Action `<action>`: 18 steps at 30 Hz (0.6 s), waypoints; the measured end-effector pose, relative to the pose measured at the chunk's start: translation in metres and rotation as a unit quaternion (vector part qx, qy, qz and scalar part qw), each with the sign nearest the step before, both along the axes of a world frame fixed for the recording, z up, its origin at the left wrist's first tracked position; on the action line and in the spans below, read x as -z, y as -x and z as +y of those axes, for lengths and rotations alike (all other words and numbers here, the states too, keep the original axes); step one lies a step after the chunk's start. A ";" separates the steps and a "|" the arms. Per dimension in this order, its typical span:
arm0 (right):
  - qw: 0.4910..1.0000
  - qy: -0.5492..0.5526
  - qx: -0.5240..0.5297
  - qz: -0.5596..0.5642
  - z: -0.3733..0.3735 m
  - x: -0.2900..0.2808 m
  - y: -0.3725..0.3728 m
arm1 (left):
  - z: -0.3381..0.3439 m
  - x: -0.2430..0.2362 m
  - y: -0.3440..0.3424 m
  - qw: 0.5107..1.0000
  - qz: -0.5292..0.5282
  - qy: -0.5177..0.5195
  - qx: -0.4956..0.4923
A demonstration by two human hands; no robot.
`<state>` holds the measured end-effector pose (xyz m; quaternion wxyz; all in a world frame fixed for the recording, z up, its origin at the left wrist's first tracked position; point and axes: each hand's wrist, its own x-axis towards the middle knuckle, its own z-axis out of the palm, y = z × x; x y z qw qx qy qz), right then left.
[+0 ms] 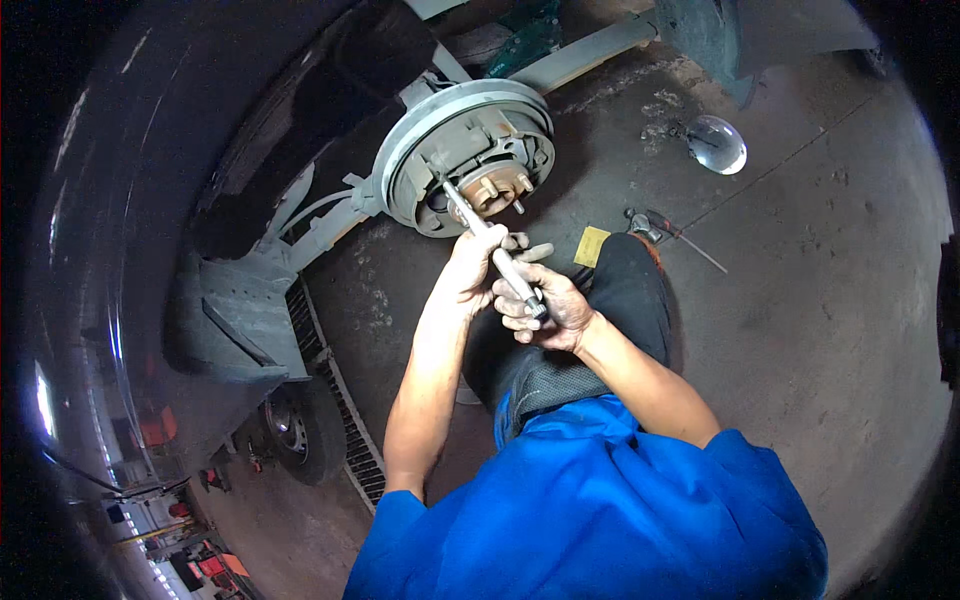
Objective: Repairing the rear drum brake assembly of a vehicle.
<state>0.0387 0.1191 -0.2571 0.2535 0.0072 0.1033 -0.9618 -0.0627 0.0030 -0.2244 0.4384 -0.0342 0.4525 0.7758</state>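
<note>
A long silver wrench with a dark knob at its lower end slants up toward a wheel hub. Its head meets the brake assembly beside that rusty hub, which has several bare studs; the exact contact point is too small to make out. My left hand is closed around the wrench's middle. Lower down, my right hand curls around its handle near the knob, one finger stretched out along the side. Behind the hub sits a round grey backing plate.
The dark car body fills the left side. On the floor at the right are a shiny metal bowl, a yellow flat piece and a screwdriver-like tool. A wheel stands beside a floor grate. A grey axle beam runs behind.
</note>
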 end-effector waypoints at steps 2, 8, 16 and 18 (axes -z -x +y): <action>0.999 0.036 -0.008 -0.024 0.000 -0.001 0.002 | 0.001 -0.005 -0.001 1.000 0.007 -0.001 -0.002; 0.964 0.254 0.030 -0.073 -0.016 -0.006 0.006 | -0.002 -0.010 0.005 1.000 -0.023 0.004 0.020; 0.978 0.200 -0.026 -0.055 -0.005 -0.001 0.005 | -0.003 -0.011 0.007 0.985 0.065 0.156 0.030; 0.994 0.074 -0.002 -0.085 0.000 -0.008 0.004 | -0.002 -0.006 0.006 0.983 0.080 0.161 0.026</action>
